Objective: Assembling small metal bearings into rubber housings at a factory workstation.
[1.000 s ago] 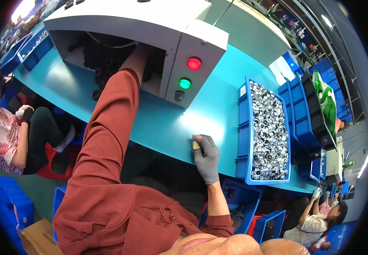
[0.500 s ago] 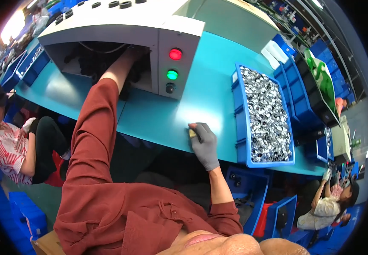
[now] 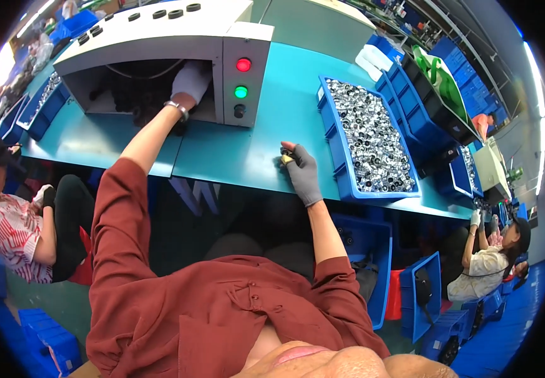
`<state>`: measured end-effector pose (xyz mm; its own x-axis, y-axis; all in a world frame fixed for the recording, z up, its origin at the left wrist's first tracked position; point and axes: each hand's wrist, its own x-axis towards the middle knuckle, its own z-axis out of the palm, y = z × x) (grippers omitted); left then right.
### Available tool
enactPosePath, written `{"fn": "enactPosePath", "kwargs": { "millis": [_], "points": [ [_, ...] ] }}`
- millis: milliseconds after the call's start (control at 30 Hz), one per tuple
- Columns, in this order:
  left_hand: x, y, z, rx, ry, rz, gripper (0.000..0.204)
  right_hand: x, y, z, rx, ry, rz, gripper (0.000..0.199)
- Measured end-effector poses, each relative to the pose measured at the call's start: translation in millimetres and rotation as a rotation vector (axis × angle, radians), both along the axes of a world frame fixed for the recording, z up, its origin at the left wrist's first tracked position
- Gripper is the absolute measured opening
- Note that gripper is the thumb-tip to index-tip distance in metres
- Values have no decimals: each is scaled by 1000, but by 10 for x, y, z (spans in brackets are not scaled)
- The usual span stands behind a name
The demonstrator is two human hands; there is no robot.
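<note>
— Where's your left grip?
— My left grip (image 3: 192, 83), in a white glove, is at eleven o'clock from the middle of my view, inside the opening of the white machine (image 3: 235, 38). The fingers are in shadow, so I can't tell whether they're spread or pressed together. Dark round pieces (image 3: 145, 115) lie in there too, on the nine o'clock side of it.
— And the right one?
— My right grip (image 3: 304, 174), gloved in grey, is just toward one o'clock, over the near part of the bench (image 3: 253, 154). I'm pinching a small brass-coloured piece (image 3: 287, 159) with a dark end, at the hand's ten o'clock side.
— What's around you?
— A blue bin (image 3: 337, 154) at two o'clock, full of silver and black parts (image 3: 370, 135). On the machine's front panel there's a red lamp (image 3: 243, 65), with a green lamp (image 3: 241, 92) at six o'clock from it. Black rings (image 3: 175, 13) lie on its top.
</note>
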<state>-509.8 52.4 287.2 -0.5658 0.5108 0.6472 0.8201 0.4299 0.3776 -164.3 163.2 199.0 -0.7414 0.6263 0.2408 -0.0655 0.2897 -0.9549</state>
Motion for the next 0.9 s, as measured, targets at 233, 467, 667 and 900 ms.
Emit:
{"fn": "enactPosePath", "kwargs": {
  "millis": [233, 467, 667, 900],
  "points": [
    [760, -1099, -264, 410, -576, -353, 26, 84, -76, 163, -313, 26, 61, 33],
    [2050, -1467, -649, 688, -1678, -811, 50, 151, -78, 172, -201, -117, 68, 29],
    [2543, -1090, -863, 1113, -2261, -1042, 40, 67, -169, 138, 330, -81, -135, 27],
    [2850, -1218, -823, 882, -2165, -1227, 59, -13, -199, -62, 993, -362, -397, 33]
  ]
}}
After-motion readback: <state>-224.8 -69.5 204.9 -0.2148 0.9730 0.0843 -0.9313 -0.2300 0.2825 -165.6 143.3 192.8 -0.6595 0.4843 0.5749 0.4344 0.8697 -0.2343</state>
